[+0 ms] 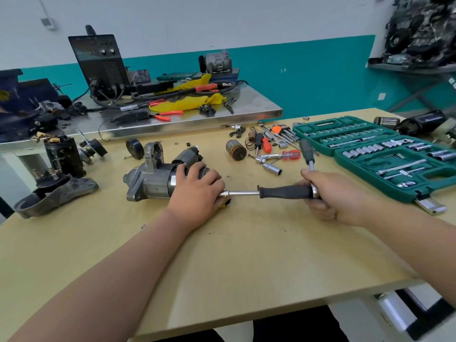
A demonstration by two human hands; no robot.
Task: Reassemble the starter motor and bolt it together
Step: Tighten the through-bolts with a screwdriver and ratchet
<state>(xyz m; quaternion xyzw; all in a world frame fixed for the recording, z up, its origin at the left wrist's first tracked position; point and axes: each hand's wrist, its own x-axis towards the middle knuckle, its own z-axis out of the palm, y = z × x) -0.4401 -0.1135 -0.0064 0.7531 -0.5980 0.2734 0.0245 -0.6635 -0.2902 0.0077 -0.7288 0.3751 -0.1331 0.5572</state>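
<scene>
Two hands share the work. The right hand [330, 196] is closed round the rear end of a driver's black rubber handle [283, 192], where a chrome ratchet head seats; the dark ratchet handle [306, 150] stands up and away from the fist. From the driver a smooth chrome shaft [243, 193] runs leftward, roughly level with the table. Its tip disappears under the left hand [197, 191], so the socket and bolt head cannot be seen. The left hand curls over the rear end of the starter motor [150, 181], pinning it on its side on the pale wooden table [246, 243], left of centre. The motor shows a dark cylindrical body joined to a dull cast-metal nose housing, with a second barrel behind. The step in hand appears to be tightening a bolt at the rear end. The next move calls for swinging the ratchet with the shaft kept in line, while the left hand resists rotation. An open green socket case [370, 154] lies to the right.
</scene>
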